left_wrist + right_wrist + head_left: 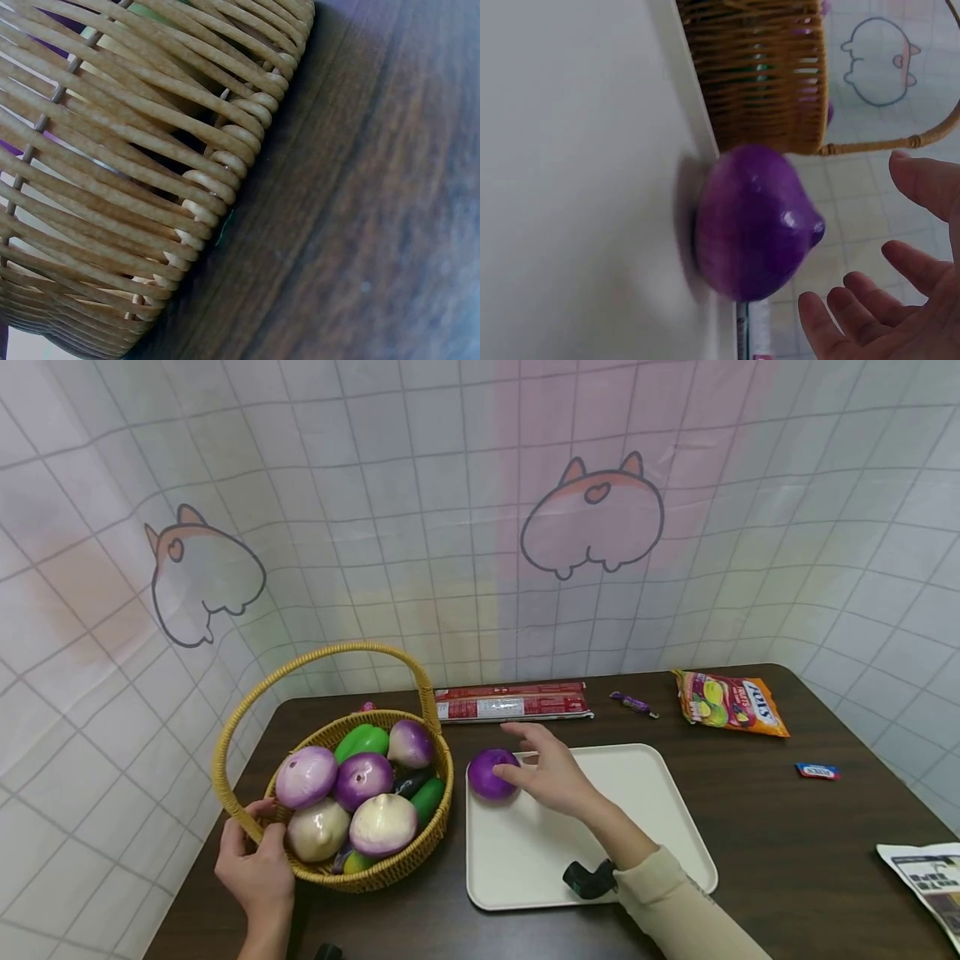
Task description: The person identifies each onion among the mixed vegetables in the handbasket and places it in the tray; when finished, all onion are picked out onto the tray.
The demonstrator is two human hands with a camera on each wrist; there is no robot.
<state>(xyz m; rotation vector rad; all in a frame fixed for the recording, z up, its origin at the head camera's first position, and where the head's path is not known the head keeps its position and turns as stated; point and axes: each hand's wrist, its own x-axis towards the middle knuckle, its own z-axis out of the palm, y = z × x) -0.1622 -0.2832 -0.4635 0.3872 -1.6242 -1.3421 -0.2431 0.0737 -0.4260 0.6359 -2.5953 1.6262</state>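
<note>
A yellow wicker basket [390, 877] stands at the left of the table, filled with glossy purple and white onions [307, 777] and green peppers [362, 741]. My left hand [258, 868] grips its rim beside the foot of the handle; the left wrist view catches only the woven side [135, 150] near the tabletop. On a white tray [525, 860], in the back left corner, sits a single purple onion [489, 775], its pointed tip turned up. Over it hovers my right hand [551, 772], fingers spread. The right wrist view has a gap between those fingers and the onion [754, 225].
Behind the tray lies a red flat packet [513, 702]. A small purple wrapped sweet [634, 704] and an orange sweets bag [731, 703] are farther right. A blue wrapped sweet [817, 771] and a printed sheet [926, 877] lie toward the right edge.
</note>
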